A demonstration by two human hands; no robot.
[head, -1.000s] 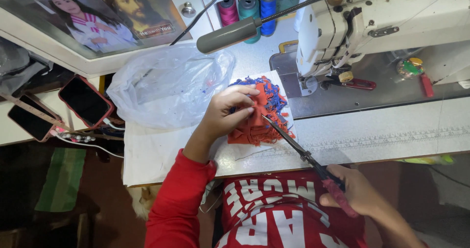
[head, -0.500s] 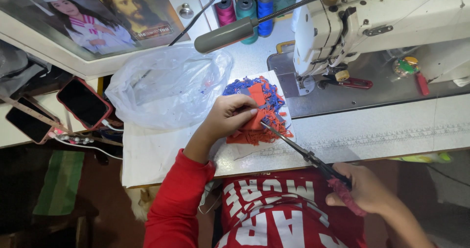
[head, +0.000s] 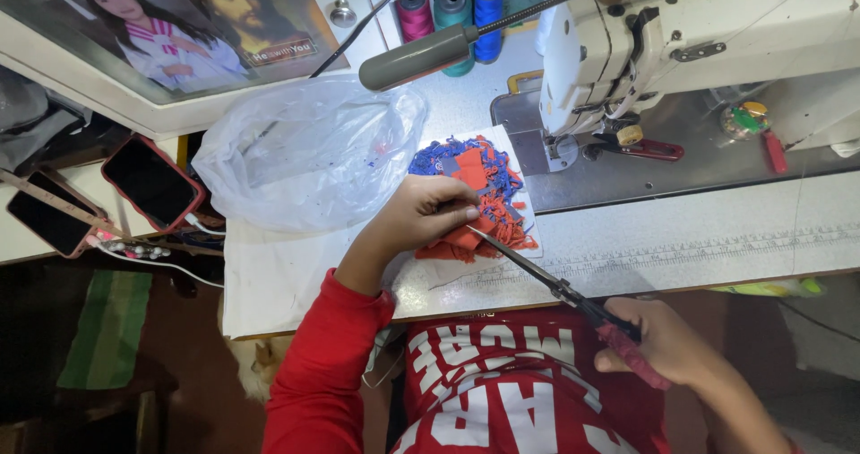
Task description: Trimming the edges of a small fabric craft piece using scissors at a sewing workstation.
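Cluttered sewing table (head: pixel 717 239), white and scuffed, with a cream sewing machine (head: pixel 645 51) at the back, 3 thread spools (head: pixel 452 10) behind it and a crumpled clear plastic bag (head: pixel 305 154) to the left. 2 phones (head: pixel 98 194) lie at the far left edge.

Just in front of the machine sits a small heap of orange and blue fabric scraps (head: pixel 479 194). The left hand (head: pixel 421 216) presses down on the orange pieces, fingers curled over them and pinching their near edge. The right hand (head: pixel 658 346) is closed around the red-wrapped handles of long dark scissors (head: pixel 555 284), whose tips touch the scraps right beside the left fingertips (head: pixel 466 212). I cannot tell how far the blades are parted.

That closeness looks like the main risk: a snip taken too deep could nick a finger. With the scraps loose and layered, the blades might also catch several pieces at once, or the heap could slide under the pressing hand and spoil the cut.
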